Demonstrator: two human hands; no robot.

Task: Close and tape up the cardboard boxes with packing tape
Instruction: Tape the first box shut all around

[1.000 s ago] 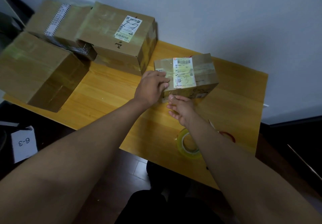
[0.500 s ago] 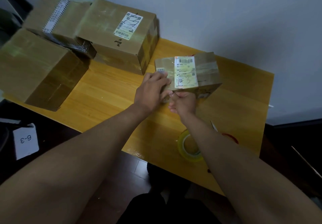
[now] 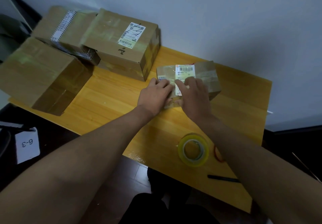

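We read "6-3" on the white card [image 3: 27, 144]; our left hand [image 3: 155, 95] and right hand [image 3: 195, 95] press flat on the small taped box [image 3: 207, 77], its shipping label [image 3: 184, 71] glossy.

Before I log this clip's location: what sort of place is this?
Probably a small home or office packing spot: labelled cardboard boxes crowd a wooden table against a bare wall, with a tape roll ready.

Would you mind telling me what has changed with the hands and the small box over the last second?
The right hand rose from the near side of the small box onto its top, fingers now lying flat across the label. The left hand kept pressing the box's near left edge. The box, the tape roll, the pen and the three larger boxes stayed where they were.
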